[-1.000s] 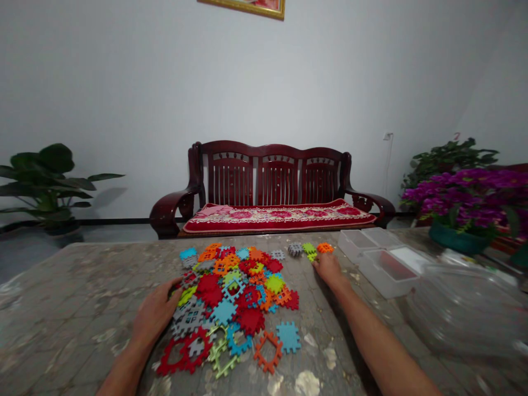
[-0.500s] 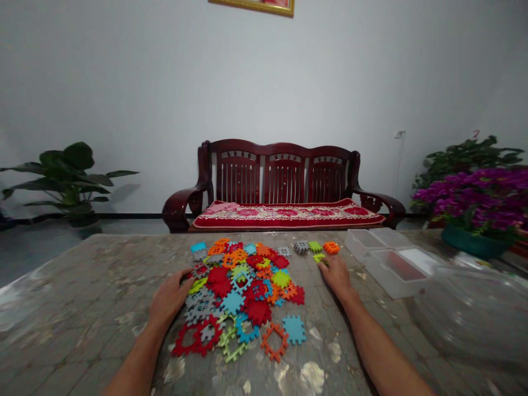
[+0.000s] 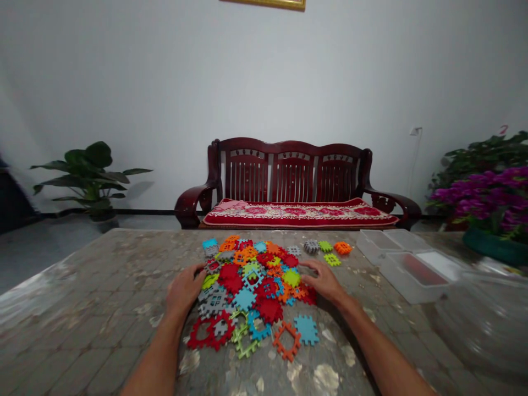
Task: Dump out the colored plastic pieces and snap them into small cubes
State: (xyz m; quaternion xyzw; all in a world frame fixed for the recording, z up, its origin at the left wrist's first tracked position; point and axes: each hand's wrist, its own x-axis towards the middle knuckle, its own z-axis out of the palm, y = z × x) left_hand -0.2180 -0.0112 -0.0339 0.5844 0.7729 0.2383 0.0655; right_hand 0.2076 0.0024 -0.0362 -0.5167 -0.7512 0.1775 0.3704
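A heap of interlocking toothed building tiles in red, blue, orange, grey and lime lies on the table. At its left edge rests my left hand, thumb and forefinger apart beside a lime tile; whether it touches that tile is hard to tell. Over the heap's right edge is my right hand, fingers parted, close to a red tile and holding nothing visible. Farther back on the right are a grey stack of tiles, an orange group and two lime tiles, the nearer one lying flat.
Clear plastic boxes stand at the right, beside a large transparent lid or container. Purple flowers in a teal pot are behind them. Beyond the table is a wooden bench; a potted plant stands at left.
My right hand has let go of the lime tile near the sorted groups and moved left to the heap. My left hand stays at the heap's left side. The view has shifted slightly.
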